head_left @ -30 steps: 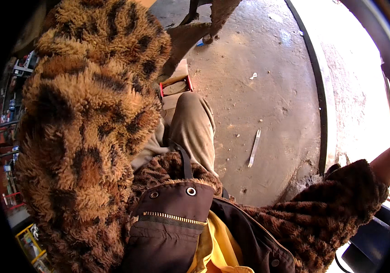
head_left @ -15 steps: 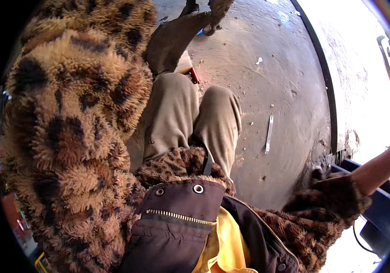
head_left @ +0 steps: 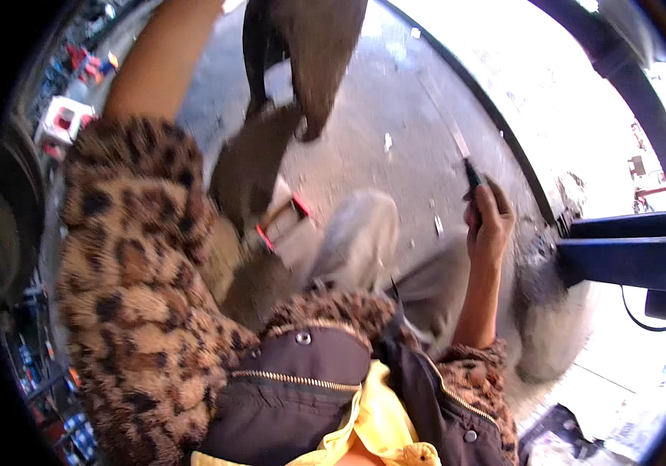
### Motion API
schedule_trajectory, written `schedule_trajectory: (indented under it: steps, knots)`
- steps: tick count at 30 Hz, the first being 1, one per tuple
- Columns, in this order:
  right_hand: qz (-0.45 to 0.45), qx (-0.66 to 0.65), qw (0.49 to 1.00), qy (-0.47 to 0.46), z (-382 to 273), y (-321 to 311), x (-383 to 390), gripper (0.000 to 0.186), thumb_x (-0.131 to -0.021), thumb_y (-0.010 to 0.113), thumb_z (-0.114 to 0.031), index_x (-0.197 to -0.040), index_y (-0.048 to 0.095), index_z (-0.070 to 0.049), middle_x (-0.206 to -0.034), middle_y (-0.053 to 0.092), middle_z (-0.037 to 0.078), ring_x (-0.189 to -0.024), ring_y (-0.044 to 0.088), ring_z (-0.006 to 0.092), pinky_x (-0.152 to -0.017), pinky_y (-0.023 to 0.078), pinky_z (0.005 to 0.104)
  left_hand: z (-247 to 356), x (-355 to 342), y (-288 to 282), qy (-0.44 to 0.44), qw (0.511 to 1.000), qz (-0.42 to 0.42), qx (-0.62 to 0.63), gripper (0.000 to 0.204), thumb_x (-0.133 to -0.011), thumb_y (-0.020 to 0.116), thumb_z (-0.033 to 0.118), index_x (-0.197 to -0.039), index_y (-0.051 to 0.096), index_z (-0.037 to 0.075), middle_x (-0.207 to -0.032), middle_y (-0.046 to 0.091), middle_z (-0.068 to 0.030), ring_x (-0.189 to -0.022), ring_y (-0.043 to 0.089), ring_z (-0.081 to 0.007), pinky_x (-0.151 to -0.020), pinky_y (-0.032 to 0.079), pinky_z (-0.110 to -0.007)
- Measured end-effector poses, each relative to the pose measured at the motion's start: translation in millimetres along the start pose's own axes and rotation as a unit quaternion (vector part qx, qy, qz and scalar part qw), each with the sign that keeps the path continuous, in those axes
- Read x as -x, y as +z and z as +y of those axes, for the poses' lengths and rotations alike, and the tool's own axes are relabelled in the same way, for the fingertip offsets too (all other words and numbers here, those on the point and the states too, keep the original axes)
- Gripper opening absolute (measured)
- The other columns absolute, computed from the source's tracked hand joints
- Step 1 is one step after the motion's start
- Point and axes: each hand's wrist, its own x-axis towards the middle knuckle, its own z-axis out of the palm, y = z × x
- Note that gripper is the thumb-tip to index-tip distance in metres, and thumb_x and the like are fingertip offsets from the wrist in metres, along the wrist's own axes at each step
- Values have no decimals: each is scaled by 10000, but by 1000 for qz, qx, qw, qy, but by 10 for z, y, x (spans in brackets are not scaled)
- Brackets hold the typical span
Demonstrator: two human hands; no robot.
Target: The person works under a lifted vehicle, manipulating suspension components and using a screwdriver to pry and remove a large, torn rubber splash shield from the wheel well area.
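Right hand (head_left: 493,219) clamped on a long, thin-bladed tool with a dark handle (head_left: 460,143)

The right hand is on the right of the view, its fingers closed around the dark handle. The narrow greyish blade points up and to the left, over the grey-brown, dusty floor (head_left: 364,175); its far end is blurred, and whether it touches the floor cannot be told.

The bare left forearm (head_left: 164,64) reaches up out of a leopard-patterned plush sleeve (head_left: 135,256) and runs past the upper edge. The left hand lies outside the view, so the state of its fingers cannot be told.

Near the left forearm stands a large, dark brown, curved object (head_left: 325,58). Below it is a small box with red edges (head_left: 285,221), partly hidden. The person's knee in grey-tan trousers (head_left: 360,233) is just beside the box. A small, pale, flat strip (head_left: 438,225) lies on the floor between the knee and the right hand. Farther right, a dark blue beam (head_left: 624,260) juts in.
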Motion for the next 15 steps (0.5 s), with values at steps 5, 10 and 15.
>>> schedule_trajectory:
  steps: [5,10,15]
  knots:
    - [-119,-23,991,-54,-231,33,-558,499,-894,731,-320,-1232,622,31,-798,646,43,-543,482,44,-434,343,203,364,-20,-627,31,969,-235,-62,328,-921,595,275,-1113,616,11,-988,674,-206,-898,651,-358,-819,505,-457]
    - [-206,-105,964,-131,-675,674,-1184,483,-898,715,-297,-1215,621,55,-762,622,36,-509,447,38,-410,300,193,-451,-139,-912,214,962,-63,-159,341,-817,644,207,-1093,662,8,-1122,671,-193,-1000,636,-388,-922,464,-447]
    - [-248,-227,932,-137,-637,742,-1470,438,-884,740,-270,-1173,651,47,-725,608,31,-500,420,34,-403,269,203,758,-196,-1277,-8,991,-132,20,516,-746,581,102,-1226,543,-83,-1264,588,-224,-1194,537,-368,-1053,364,-376]
